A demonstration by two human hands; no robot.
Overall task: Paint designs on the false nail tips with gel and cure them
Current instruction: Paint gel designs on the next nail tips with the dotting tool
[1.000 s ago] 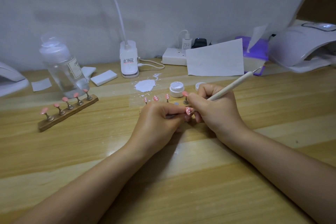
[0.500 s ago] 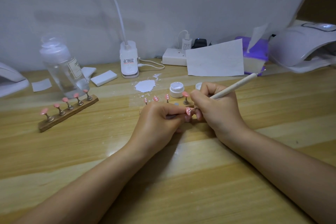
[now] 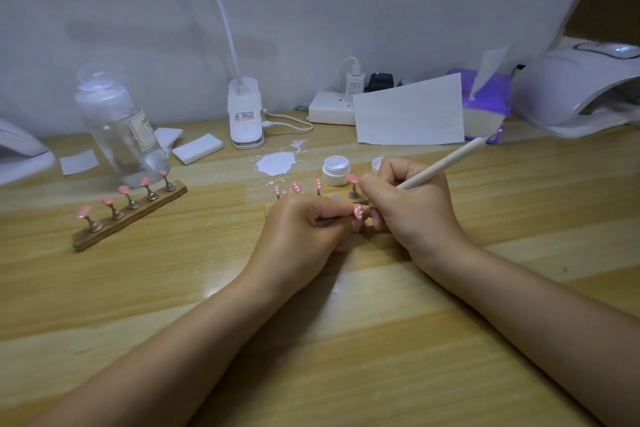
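Observation:
My left hand (image 3: 304, 236) pinches a small metal stand that carries a pink nail tip (image 3: 358, 211) with white dots on it. My right hand (image 3: 412, 204) grips a cream dotting pen (image 3: 446, 163) like a pencil, its working end down at that tip and hidden by my fingers. Just behind my hands stands a wooden holder with several more pink tips (image 3: 318, 184), partly hidden. An open white gel jar (image 3: 336, 170) sits behind it. A second wooden holder (image 3: 128, 211) with several pink tips lies at the left. The white curing lamp (image 3: 571, 87) is at the back right.
A clear bottle (image 3: 117, 125) stands behind the left holder. A white paint smear (image 3: 277, 163) marks the table near a white desk-lamp base (image 3: 246, 114). A power strip (image 3: 332, 107), a sheet of paper (image 3: 408, 111), a purple tissue pack (image 3: 485, 104) and white pads (image 3: 197, 149) line the back.
The pen's far end has dipped a little lower and my right hand has shifted slightly. My left hand keeps the nail tip in the same place.

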